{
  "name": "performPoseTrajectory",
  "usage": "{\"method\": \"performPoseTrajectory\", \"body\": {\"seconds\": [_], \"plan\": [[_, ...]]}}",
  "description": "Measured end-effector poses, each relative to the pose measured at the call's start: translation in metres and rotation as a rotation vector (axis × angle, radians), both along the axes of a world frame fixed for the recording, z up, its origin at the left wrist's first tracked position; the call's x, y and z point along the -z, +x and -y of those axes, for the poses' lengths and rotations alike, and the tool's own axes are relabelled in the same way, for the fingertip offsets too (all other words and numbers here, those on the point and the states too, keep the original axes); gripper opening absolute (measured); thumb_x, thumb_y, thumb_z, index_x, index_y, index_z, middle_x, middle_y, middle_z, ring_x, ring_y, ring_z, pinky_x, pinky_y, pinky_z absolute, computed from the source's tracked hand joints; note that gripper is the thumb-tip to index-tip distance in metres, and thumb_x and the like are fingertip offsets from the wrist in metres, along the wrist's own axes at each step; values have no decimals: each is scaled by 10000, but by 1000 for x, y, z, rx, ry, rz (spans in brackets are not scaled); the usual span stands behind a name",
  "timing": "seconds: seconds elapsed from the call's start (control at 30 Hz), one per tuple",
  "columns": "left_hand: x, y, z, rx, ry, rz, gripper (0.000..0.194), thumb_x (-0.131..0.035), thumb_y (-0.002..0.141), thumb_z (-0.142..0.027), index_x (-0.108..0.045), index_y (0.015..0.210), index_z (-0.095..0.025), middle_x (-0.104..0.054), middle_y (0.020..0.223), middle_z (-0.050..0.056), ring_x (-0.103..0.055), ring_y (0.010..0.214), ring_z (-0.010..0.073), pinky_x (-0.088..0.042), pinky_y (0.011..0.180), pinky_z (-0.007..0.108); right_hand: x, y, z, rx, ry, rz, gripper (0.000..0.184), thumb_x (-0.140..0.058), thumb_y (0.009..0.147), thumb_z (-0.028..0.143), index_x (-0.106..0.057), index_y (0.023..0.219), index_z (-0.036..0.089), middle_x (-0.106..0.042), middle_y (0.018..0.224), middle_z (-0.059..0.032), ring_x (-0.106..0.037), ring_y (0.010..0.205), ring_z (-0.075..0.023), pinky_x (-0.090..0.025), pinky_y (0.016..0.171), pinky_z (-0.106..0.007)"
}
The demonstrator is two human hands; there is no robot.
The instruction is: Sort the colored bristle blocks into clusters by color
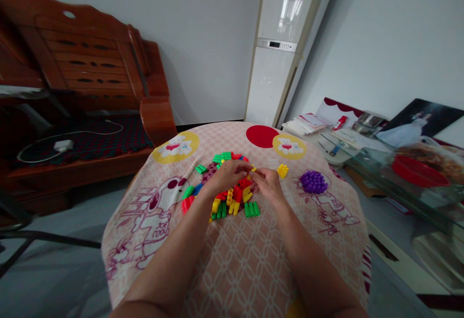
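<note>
My left hand (pixel 232 173) is closed over the middle of a pile of plastic building blocks, its fingertips pinching a small yellow building block (pixel 253 168). From the right, my right hand (pixel 267 183) grips the same yellow piece, which the fingers partly hide. Under and around my hands lie red blocks (pixel 237 194), green blocks (pixel 252 209) and a few blue ones. A yellow cluster of joined blocks (pixel 282 171) sits just right of my right hand. Farther right stands a purple cluster of joined blocks (pixel 313 181).
A patterned cloth (pixel 232 260) covers the round table. Behind on the left is a wooden bench (pixel 90 66) with a white charger (pixel 63 146). To the right, a glass-topped table (pixel 377 173) holds papers and a red bowl (pixel 420 170). A tall white cabinet unit (pixel 270 81) stands behind.
</note>
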State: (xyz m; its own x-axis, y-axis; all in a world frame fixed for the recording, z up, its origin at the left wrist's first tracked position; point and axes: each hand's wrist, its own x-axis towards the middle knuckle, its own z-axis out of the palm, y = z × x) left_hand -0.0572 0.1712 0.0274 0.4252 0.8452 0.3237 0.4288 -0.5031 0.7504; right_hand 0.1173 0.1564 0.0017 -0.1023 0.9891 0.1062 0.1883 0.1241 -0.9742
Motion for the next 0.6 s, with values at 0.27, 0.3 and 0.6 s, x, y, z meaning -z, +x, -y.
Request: {"method": "performPoseTrajectory", "body": {"seconds": [0.27,0.3,0.6], "plan": [[2,13,3,71,47,-134,388,-489,800,-103,-748,1072,-198,-760,1047,46,-683,955,188,-505,880,288,14,9,-11,119,135,297,158,-556,745,268,-681,758,172,-695,631,-32,-690,646,-184,-493,545,-228],[2,15,4,73,51,-146,389,-489,799,-105,-748,1074,-196,-758,1054,51,-681,959,191,-504,885,291,14,10,-11,133,155,333,149,-558,735,260,-679,742,175,-697,635,-35,-689,664,-183,-488,558,-227],[-2,-8,-3,-103,15,89,308,-540,822,-260,-740,1038,-172,-759,1023,59,-688,930,194,-541,833,297,-6,69,-23,391,251,590,216,-557,727,301,-728,763,174,-714,678,-51,-670,704,-202,-480,617,-258]]}}
